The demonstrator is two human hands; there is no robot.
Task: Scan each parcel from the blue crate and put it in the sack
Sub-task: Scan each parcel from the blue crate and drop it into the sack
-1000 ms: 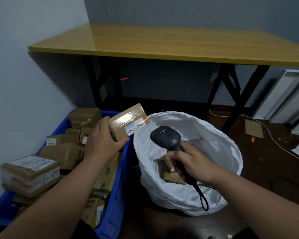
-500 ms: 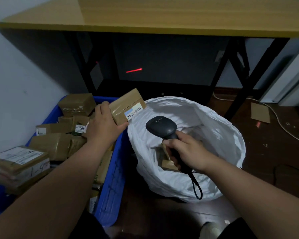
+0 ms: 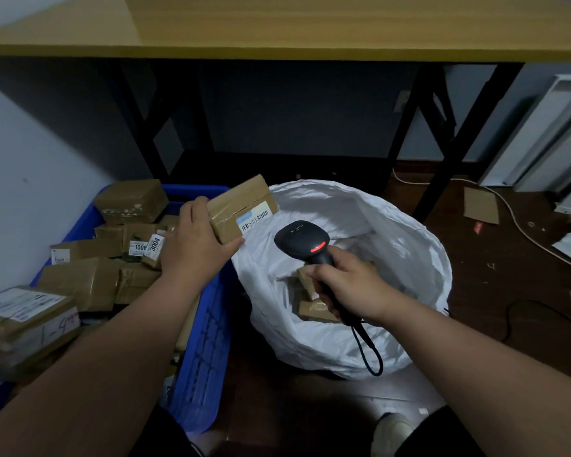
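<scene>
Head view centres on a small brown taped cardboard parcel [image 3: 241,207], at about 11 o'clock of the white woven plastic sack [image 3: 360,328], poised over the sack's rim. Left hand [image 3: 197,240] clamps it, thumb beneath, barcode label turned toward the black handheld barcode scanner [image 3: 302,240], probably for reading. Right hand [image 3: 350,286] wraps the scanner's handle over the sack's mouth. Blue plastic crate [image 3: 205,354] sits at 9 o'clock, touching the sack. The mouth gapes wide, leaving ample drop room.

"1006" on a crate parcel label [image 3: 140,247], "3004" on the neighbouring label [image 3: 154,244]
</scene>
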